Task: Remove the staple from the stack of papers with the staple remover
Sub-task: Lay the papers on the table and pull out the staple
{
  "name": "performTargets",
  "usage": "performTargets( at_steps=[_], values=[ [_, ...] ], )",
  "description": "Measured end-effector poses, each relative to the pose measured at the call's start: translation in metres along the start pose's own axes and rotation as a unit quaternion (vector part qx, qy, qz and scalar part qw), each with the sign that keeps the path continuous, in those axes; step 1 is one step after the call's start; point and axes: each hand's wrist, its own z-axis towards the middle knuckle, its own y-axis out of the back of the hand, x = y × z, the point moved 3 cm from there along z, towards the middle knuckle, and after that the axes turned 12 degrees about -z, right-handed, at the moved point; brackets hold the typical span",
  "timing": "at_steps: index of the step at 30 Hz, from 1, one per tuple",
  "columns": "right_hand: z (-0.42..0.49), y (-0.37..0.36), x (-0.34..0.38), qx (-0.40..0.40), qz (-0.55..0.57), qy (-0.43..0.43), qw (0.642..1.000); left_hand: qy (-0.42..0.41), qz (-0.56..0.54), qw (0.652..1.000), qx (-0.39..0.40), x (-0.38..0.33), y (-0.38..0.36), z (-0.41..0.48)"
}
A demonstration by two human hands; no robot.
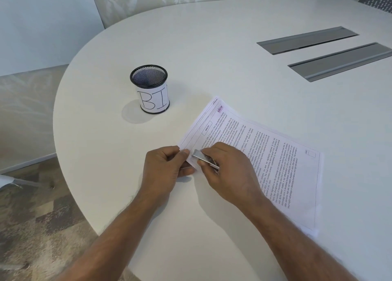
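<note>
Papers (265,160) lie flat on the white surface (212,58), printed side up, near corner pointing at the person. Left hand (163,170) pinches that corner, probably so the sheets don't slide. Right hand (229,172) grips the metal remover (204,158) with its tip pushed onto the same corner, which is presumably where the staple sits, though I can't actually spot it. Mesh cup (151,88) labelled "BI" stands well apart; looks empty from here.

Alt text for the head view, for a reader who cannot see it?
A right hand holds a metal staple remover at the corner of a stack of papers pinched by the left hand. A mesh cup stands behind on the white table.
</note>
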Motion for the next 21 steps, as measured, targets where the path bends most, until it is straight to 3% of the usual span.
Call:
performTargets(
  at_steps=[5, 12, 21],
  values=[
    [0.005, 0.002, 0.005, 0.015, -0.061, 0.010, 0.998, -0.013, 0.026, 1.000, -0.001, -0.002, -0.002, -0.002],
    [0.007, -0.008, -0.008, 0.027, 0.061, -0.008, 0.998, 0.015, -0.007, 1.000, 0.007, -0.004, 0.002, -0.003],
    [0.005, -0.014, -0.013, 0.019, 0.120, -0.018, 0.992, 0.035, -0.037, 0.998, 0.029, -0.004, 0.003, -0.001]
  ],
)
